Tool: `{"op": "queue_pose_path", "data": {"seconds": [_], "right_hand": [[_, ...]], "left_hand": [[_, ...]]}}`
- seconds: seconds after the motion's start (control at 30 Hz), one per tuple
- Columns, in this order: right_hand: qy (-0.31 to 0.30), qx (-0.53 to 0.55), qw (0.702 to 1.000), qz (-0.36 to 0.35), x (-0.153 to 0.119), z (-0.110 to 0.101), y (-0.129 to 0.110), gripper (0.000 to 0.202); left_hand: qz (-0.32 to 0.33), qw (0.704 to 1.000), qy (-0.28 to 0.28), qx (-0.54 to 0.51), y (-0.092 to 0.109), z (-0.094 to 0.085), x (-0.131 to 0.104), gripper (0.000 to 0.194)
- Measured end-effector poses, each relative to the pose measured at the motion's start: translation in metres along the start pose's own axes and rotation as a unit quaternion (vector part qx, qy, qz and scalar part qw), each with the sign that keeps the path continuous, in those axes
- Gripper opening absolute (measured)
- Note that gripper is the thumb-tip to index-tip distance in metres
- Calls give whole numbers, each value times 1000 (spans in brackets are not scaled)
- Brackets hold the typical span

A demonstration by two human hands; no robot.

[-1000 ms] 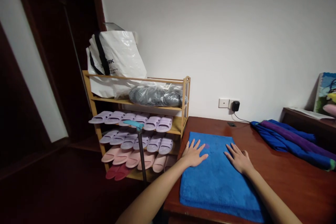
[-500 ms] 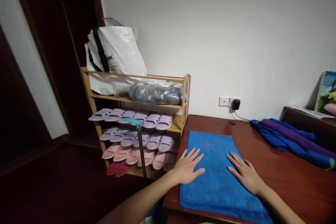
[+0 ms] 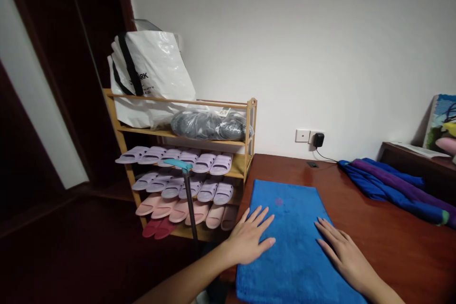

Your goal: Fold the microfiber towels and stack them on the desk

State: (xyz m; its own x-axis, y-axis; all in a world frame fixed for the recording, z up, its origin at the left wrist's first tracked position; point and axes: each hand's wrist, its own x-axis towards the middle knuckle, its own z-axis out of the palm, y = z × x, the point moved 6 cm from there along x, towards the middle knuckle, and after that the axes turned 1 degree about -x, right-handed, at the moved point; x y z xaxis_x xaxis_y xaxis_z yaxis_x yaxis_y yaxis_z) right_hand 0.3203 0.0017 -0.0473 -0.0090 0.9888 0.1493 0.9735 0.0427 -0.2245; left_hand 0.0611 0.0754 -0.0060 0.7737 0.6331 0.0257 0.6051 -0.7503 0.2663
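A blue towel [image 3: 288,256], folded into a flat rectangle with a small purple mark near its far end, lies on the reddish-brown wooden table [image 3: 384,237]. My left hand [image 3: 251,237] rests flat on the towel's left side, fingers spread. On the opposite edge lies my right hand [image 3: 340,249], its fingers stretched out and pointing up and left. Neither hand grips anything. The towel's near end runs out of the bottom of the view.
Left of the table stands a wooden shoe rack [image 3: 249,152] with several slippers [image 3: 221,164] and a white bag [image 3: 156,66]. A blue-topped pole [image 3: 188,190] stands before it. Blue and purple cloth [image 3: 384,180] lies at right, near a plugged-in black adapter [image 3: 318,140].
Both hands have slid slightly toward me along the towel, the right one also outward. The towel's near end has shifted closer too. The view has turned a little.
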Motion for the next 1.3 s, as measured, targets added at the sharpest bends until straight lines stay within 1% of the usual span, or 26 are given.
{"op": "queue_pose_path", "data": {"seconds": [0.13,0.2,0.27,0.3,0.37,0.43,0.5,0.53,0.6,0.73,0.8,0.87,0.97,1.03,1.1,1.2,1.3], "right_hand": [[-26,4,1000,8,-17,-1,21,59],[-26,-3,1000,17,-27,-3,31,59],[-1,-15,1000,20,-35,-8,33,63],[16,-18,1000,19,-38,-10,29,64],[34,-12,999,17,-44,-11,14,63],[10,-3,1000,15,-47,-5,-5,60],[-27,-11,1000,9,-46,3,-20,61],[-39,-19,999,3,-43,5,-25,61],[-43,-27,999,-8,-32,7,-29,61],[-34,-19,999,-23,-4,-1,-22,60],[-22,-21,999,-29,7,-7,-24,63],[2,-28,999,-46,12,-13,-32,64],[30,-31,997,-67,16,-16,-52,63],[21,-31,998,-52,21,-11,-60,65],[-8,-34,999,-17,32,-1,-60,71],[-45,-44,998,9,55,12,-52,74],[-46,-59,997,2,82,18,-44,73]], "left_hand": [[-6,1000,4,7,1,-2,1,62],[-26,998,39,33,5,-4,-2,61],[-32,995,83,55,14,-6,-9,57],[-21,994,94,55,21,-5,-14,56],[18,996,77,35,37,3,-24,56],[44,998,49,15,48,11,-32,58],[48,998,31,9,49,17,-34,59],[47,999,26,7,48,17,-32,59],[44,999,14,3,41,17,-22,60],[22,1000,-17,15,22,10,8,63],[9,999,-31,25,16,7,18,61],[-6,999,-21,35,16,4,22,58],[-6,998,28,47,26,4,23,55],[-7,998,42,40,31,8,26,55],[-20,999,33,29,28,14,34,57],[-24,999,27,35,12,20,53,59],[-20,998,33,47,-9,20,75,58]]}}
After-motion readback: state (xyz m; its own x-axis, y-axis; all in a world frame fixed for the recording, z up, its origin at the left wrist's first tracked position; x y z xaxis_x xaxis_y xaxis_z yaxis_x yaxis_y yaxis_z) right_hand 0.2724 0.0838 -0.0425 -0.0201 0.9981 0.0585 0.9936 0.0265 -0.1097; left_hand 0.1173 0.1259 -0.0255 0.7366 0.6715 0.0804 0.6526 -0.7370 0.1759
